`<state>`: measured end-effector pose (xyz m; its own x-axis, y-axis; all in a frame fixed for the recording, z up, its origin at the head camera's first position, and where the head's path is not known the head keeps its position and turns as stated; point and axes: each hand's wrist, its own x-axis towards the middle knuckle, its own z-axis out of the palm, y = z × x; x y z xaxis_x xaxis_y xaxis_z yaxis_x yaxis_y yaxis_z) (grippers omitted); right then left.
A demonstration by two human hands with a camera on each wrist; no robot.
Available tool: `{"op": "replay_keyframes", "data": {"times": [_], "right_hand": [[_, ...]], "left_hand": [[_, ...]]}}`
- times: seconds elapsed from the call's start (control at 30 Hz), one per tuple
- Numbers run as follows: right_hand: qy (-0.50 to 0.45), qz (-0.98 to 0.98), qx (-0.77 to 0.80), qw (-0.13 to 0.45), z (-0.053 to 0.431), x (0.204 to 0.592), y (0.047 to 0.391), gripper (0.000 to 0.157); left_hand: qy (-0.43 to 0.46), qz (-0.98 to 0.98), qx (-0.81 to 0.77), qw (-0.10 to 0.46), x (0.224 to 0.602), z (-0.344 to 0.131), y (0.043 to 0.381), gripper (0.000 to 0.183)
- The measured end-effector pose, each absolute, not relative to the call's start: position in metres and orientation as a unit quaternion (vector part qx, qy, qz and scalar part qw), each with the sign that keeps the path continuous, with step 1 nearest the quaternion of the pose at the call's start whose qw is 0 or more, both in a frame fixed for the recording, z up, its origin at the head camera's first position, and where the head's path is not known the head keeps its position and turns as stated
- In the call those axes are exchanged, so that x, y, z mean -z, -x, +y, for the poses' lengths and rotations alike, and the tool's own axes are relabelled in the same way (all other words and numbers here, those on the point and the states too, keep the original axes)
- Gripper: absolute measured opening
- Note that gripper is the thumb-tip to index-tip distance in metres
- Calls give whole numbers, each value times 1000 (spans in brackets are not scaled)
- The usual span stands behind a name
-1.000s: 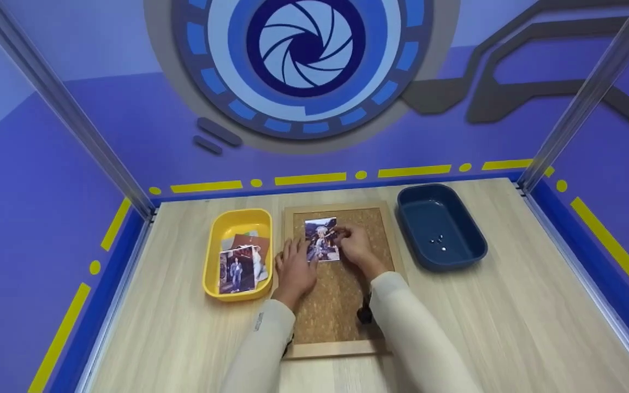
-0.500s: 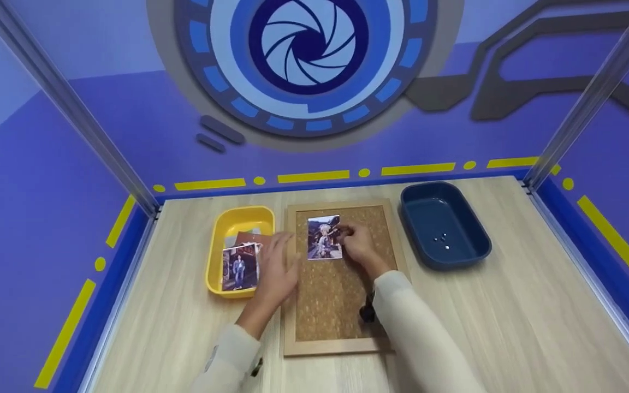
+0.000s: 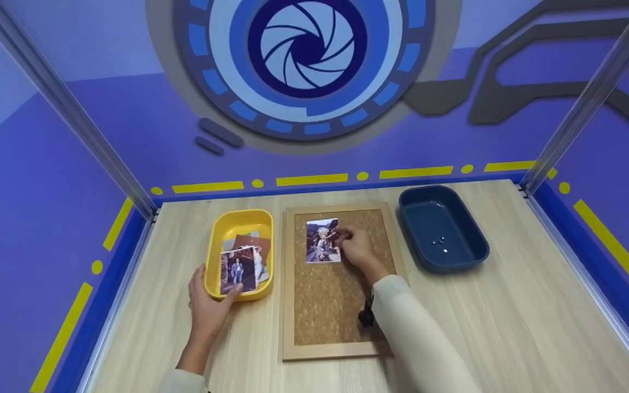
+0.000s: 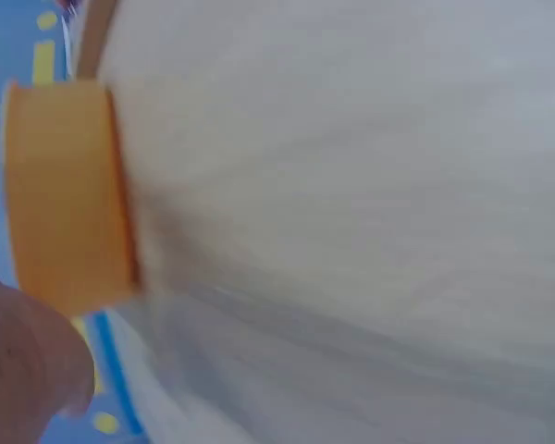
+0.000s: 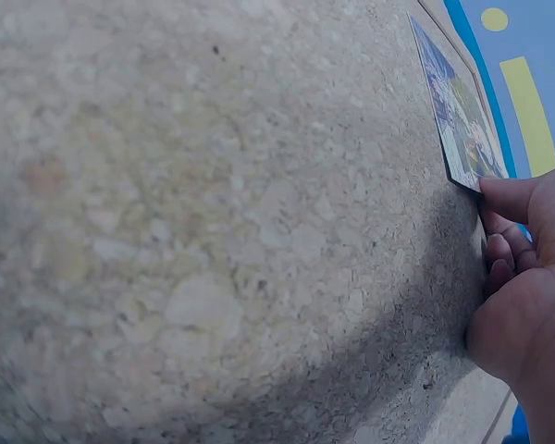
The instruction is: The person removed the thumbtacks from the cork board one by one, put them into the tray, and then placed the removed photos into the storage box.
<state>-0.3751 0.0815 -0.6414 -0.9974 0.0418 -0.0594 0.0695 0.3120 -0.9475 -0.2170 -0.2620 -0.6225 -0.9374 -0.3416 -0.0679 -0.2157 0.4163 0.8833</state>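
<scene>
We see the right hand [image 3: 357,246] on the cork board [image 3: 336,305], its curled fingertips [image 5: 507,199] pinching the right edge of a photo [image 3: 323,240] that lies flat against the cork in the board's upper part, toward 12 o'clock. From the right wrist view the photo [image 5: 458,116] sits flush on the cork board [image 5: 213,231], with the right hand [image 5: 527,277] touching its near corner. At 9 o'clock from the board stands the yellow tray [image 3: 241,222], holding a loose stack of photos [image 3: 239,267]. The left hand [image 3: 209,303] grips the tray's near end at 6 o'clock, its thumb over the rim just beside the topmost photo and its fingers wrapped round the left corner. The left wrist view is blurred: we make out only the yellow tray [image 4: 65,194] wall, a bit of the left hand [image 4: 28,370] below it, and pale wood. At 3 o'clock from the board sits the dark blue tray [image 3: 459,256], with a few small shiny pins [image 3: 441,242] on its floor. Everything rests on the wooden table [image 3: 511,316], and both trays lie just beside the board without touching it.
</scene>
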Motion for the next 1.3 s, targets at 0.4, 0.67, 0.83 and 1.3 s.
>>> {"op": "replay_keyframes", "data": {"times": [0.4, 0.67, 0.83, 1.3], "right_hand": [[-16, 802, 597, 8, 81, 646, 373, 36], [-14, 800, 599, 8, 81, 641, 373, 37], [-20, 793, 609, 13, 84, 640, 374, 37], [-36, 773, 633, 32, 86, 636, 374, 37]], "left_hand": [[-181, -763, 620, -11, 645, -282, 218, 104], [-180, -776, 605, -13, 644, -279, 218, 105], [-177, -776, 605, -11, 642, -279, 221, 104], [-182, -774, 606, -12, 642, -279, 222, 102]]}}
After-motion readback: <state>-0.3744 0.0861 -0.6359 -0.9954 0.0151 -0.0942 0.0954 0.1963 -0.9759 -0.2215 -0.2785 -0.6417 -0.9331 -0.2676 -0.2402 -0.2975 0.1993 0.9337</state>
